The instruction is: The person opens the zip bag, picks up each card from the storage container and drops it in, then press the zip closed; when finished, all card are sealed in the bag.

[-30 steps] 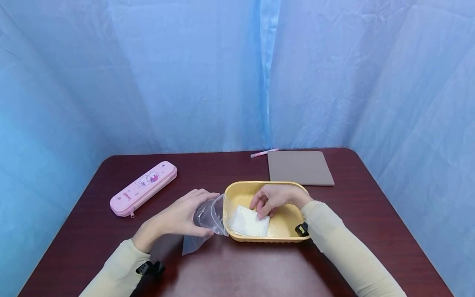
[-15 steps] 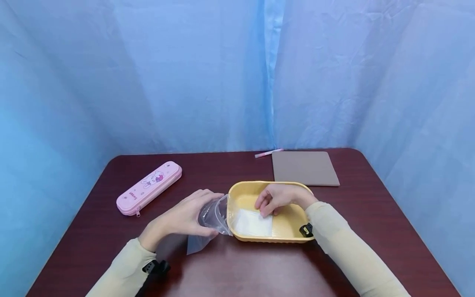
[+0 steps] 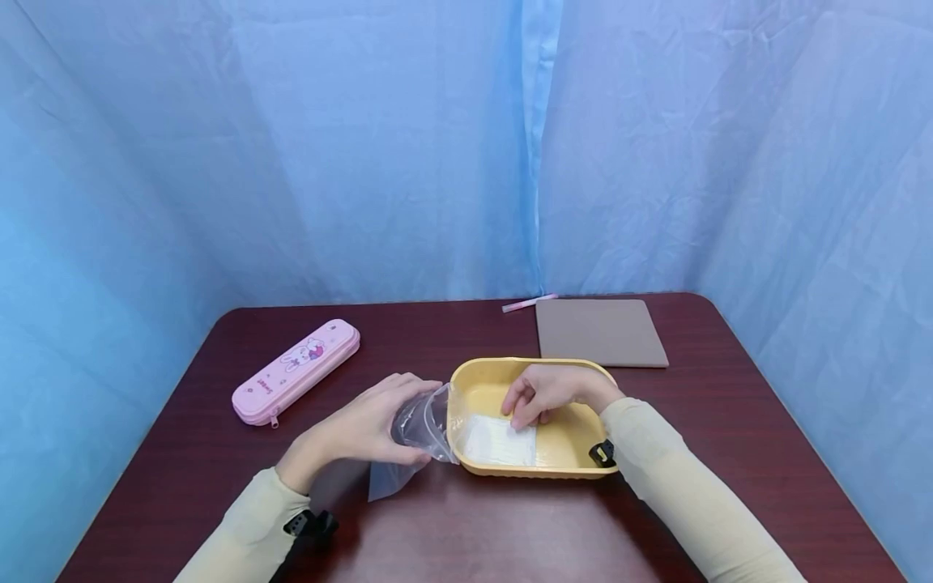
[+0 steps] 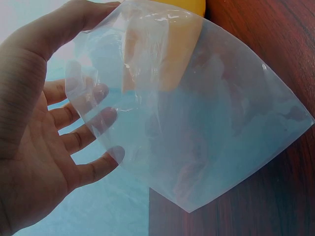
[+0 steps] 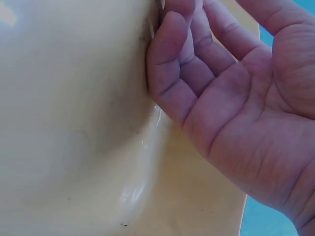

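Note:
A clear plastic bag (image 3: 386,479) hangs from my left hand (image 3: 408,421), which grips its mouth just left of a yellow tray (image 3: 532,471). In the left wrist view the bag (image 4: 197,123) spreads over the table, with my thumb on top and my fingers behind the film; the left hand (image 4: 98,69) is there too. Inside the tray my right hand (image 3: 525,409) rests its bent fingertips on the far edge of a flat white packet (image 3: 496,444). In the right wrist view that hand (image 5: 206,59) presses on the tray floor (image 5: 74,123), thumb held apart.
A pink pencil case (image 3: 296,370) lies at the left of the dark red table (image 3: 474,534). A brown pad (image 3: 600,332) and a pink pen (image 3: 528,303) sit at the back. Blue curtains close in all sides.
The white packet stood tilted up in the tray a second ago and now lies flat on its floor under my right fingertips. My left hand and the bag have stayed put.

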Motion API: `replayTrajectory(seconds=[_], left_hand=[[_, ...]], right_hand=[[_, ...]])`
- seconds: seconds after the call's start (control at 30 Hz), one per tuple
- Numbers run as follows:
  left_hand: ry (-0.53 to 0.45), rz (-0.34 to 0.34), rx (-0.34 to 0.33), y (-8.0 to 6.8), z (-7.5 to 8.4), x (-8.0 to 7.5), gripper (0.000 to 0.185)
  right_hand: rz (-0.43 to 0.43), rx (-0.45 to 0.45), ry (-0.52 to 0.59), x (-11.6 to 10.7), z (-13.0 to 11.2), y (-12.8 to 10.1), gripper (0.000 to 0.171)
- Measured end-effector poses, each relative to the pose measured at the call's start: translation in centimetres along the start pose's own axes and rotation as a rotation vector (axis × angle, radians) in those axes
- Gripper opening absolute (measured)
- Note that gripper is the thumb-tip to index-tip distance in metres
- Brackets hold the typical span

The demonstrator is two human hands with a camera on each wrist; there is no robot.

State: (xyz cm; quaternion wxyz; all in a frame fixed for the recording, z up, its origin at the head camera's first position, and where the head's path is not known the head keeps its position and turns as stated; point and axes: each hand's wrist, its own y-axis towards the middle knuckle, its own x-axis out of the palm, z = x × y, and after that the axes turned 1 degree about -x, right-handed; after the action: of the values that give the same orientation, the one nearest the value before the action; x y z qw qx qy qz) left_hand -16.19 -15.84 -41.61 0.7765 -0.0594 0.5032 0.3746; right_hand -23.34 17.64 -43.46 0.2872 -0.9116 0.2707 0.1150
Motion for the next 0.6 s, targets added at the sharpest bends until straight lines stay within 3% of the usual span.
replayTrajectory(seconds=[0.6], left_hand=[[0.008, -0.01, 0.001, 0.46, 0.14, -0.15, 0.089]], right_hand=[[0.026, 0.014, 0.001, 0.0, -0.12, -0.35, 0.025]])
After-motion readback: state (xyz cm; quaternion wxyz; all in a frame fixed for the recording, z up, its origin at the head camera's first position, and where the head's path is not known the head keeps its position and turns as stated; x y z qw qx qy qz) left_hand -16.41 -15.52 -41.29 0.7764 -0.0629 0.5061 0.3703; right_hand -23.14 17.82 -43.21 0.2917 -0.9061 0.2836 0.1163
